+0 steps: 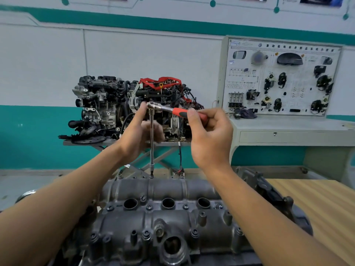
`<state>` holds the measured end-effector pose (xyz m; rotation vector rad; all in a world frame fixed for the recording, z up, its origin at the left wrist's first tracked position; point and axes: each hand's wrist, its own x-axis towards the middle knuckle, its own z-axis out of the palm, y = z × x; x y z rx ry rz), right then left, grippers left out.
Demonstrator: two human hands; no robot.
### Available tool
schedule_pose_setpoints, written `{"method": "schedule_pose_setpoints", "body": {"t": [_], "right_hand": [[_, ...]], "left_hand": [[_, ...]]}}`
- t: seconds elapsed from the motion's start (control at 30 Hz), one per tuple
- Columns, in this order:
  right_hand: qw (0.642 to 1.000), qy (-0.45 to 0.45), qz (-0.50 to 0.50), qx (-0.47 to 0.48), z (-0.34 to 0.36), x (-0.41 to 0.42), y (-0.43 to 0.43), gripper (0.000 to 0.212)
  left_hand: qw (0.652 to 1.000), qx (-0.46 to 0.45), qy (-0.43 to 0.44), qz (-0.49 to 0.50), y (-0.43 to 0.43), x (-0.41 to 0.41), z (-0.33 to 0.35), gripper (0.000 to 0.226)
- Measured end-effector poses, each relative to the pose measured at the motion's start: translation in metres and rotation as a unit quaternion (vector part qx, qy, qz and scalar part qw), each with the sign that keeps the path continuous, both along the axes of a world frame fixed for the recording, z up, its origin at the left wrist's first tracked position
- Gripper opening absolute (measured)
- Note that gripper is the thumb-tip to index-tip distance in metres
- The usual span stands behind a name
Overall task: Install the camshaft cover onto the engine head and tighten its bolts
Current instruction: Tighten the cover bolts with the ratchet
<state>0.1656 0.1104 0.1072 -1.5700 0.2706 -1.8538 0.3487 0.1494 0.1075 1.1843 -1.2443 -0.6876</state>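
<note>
The dark grey camshaft cover (165, 217) lies on the engine head in the lower middle, with several bolts along its edges. A ratchet wrench (163, 108) with a red and black handle carries a long steel extension (151, 143) that stands upright, its socket on a bolt (151, 176) at the cover's far edge. My right hand (209, 137) grips the red handle. My left hand (140, 133) steadies the ratchet head and the top of the extension with thumb and fingers.
A wooden bench top (315, 200) lies to the right. Behind stand a complete engine (123, 106) on a scissor stand and a training panel (282, 77) on a grey console against the wall.
</note>
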Motion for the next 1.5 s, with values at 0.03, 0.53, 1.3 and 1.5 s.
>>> {"method": "schedule_pose_setpoints", "body": {"t": [0.03,0.53,1.3,1.5], "right_hand": [[1.000,-0.002,-0.003,0.020,-0.001,0.000,-0.006,0.015],[0.988,-0.038,0.039,0.145,0.016,0.017,-0.028,0.015],[0.996,-0.068,0.029,0.042,0.000,0.005,-0.025,0.013],[0.997,-0.061,0.024,0.032,0.002,0.003,-0.030,0.014]], "left_hand": [[0.999,0.032,-0.020,-0.012,0.004,0.006,-0.009,0.081],[0.976,0.082,-0.017,0.199,-0.035,-0.018,-0.057,0.010],[0.957,0.001,-0.096,0.275,-0.035,-0.025,-0.068,0.047],[0.956,0.001,-0.082,0.283,-0.036,-0.025,-0.067,0.050]]}}
